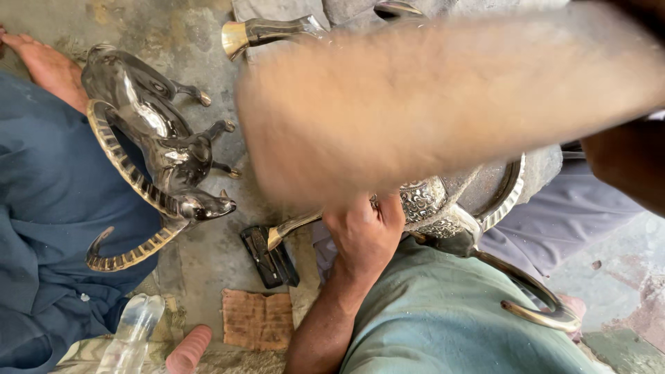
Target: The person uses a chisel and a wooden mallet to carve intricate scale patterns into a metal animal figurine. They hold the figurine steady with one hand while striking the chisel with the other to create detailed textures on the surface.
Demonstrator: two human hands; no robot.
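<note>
My left hand (365, 235) grips an ornate silver metal animal figure (424, 201) that rests against my teal-clad knee (443, 318). Its curved brass horn (544, 308) sweeps down to the right, and a slim leg (294, 226) pokes out to the left. My right forearm and hand (291, 131) cross the upper middle of the view as a heavy blur, above the figure. It is too smeared to tell whether the fingers hold anything.
A polished metal goat figure (163, 149) with long ribbed horns lies at left against another person's blue-clad leg (41, 208); their bare foot (45, 66) is top left. On the concrete floor: a black tool (269, 257), brown rag (256, 318), clear bottle (135, 332).
</note>
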